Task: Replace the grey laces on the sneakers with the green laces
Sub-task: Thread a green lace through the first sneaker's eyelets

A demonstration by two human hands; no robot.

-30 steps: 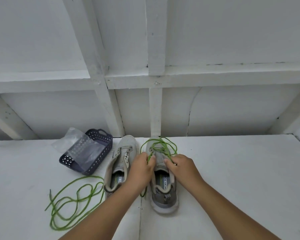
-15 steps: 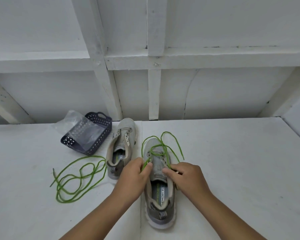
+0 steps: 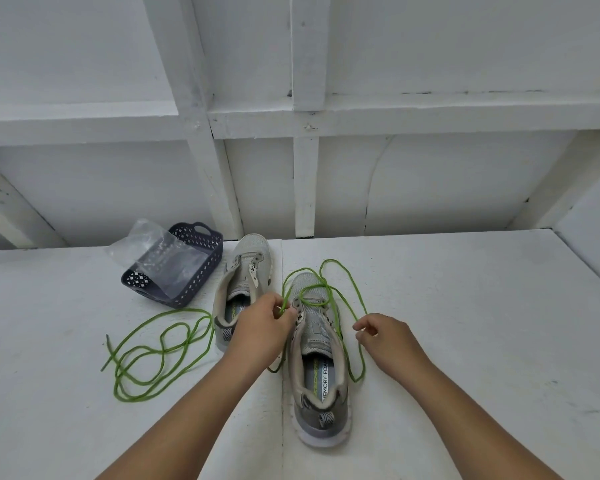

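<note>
Two grey sneakers stand side by side on the white table, toes pointing away. The right sneaker [image 3: 317, 358] has a green lace [image 3: 340, 289] threaded through its front eyelets, with long loops trailing over the toe and down its right side. My left hand [image 3: 262, 329] pinches one end of this lace at the shoe's left eyelet row. My right hand [image 3: 383, 339] hovers just right of the shoe, fingers loosely curled, with the lace passing under its fingertips. The left sneaker [image 3: 245, 282] has no lace. A second green lace [image 3: 153, 355] lies coiled on the table to the left.
A dark blue perforated basket [image 3: 184, 271] with a clear plastic bag [image 3: 146, 244] in it sits at the back left, touching the left sneaker's side. A white framed wall [image 3: 305, 168] closes off the back of the table [image 3: 465, 323].
My right hand has let go at the shoe's tongue and moved out to the right. The left hand keeps its pinch on the lace. The camera has tilted, and the right sneaker sits nearer to me.
</note>
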